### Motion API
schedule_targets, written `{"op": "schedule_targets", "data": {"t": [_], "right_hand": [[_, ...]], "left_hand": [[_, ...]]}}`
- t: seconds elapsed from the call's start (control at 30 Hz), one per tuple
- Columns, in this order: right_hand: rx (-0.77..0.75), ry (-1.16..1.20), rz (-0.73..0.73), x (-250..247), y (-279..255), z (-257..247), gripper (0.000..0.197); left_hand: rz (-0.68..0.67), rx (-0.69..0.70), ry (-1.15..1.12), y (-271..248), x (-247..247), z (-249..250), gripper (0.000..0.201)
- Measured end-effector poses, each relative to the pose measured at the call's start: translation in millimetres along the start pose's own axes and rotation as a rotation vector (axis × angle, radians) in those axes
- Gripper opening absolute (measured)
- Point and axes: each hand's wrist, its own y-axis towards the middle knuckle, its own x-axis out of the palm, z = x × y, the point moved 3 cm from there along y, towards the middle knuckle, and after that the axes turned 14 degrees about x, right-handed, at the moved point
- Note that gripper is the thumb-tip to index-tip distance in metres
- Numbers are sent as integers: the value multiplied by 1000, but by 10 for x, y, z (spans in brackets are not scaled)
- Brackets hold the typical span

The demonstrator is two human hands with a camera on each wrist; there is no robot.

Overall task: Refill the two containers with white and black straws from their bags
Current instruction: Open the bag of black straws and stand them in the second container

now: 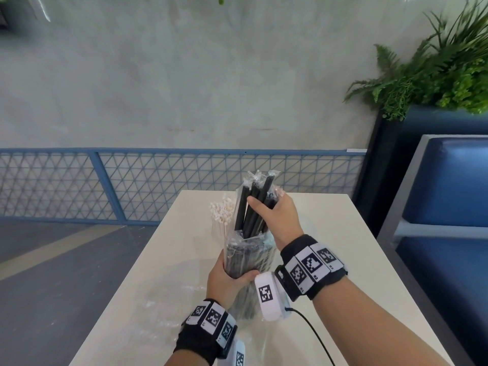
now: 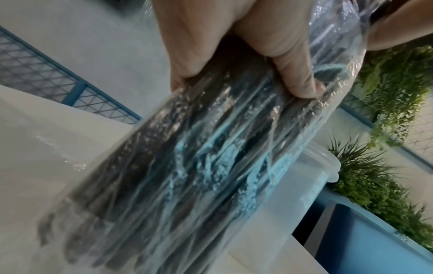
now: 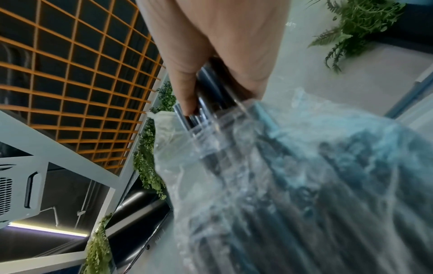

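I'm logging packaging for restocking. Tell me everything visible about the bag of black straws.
The bag of black straws is clear, crinkled thin plastic, open at the top and packed with individually wrapped black straws. It is held roughly upright above the table. The left hand grips its lower body; the right hand grips a bunch of straws sticking out.
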Motion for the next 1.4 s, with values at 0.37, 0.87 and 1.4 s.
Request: {"op": "schedule_targets", "data": {"t": [0.37, 0.87, 1.4], "right_hand": [[6, -130, 26, 86, -202, 286, 54], [45, -356, 98, 122, -221, 296, 49], [27, 33, 126, 27, -29, 91, 23]], "left_hand": [[-25, 178, 22, 129, -19, 504, 88], [27, 126, 36, 88, 32, 430, 72], [34, 95, 5, 139, 8, 395, 62]]}}
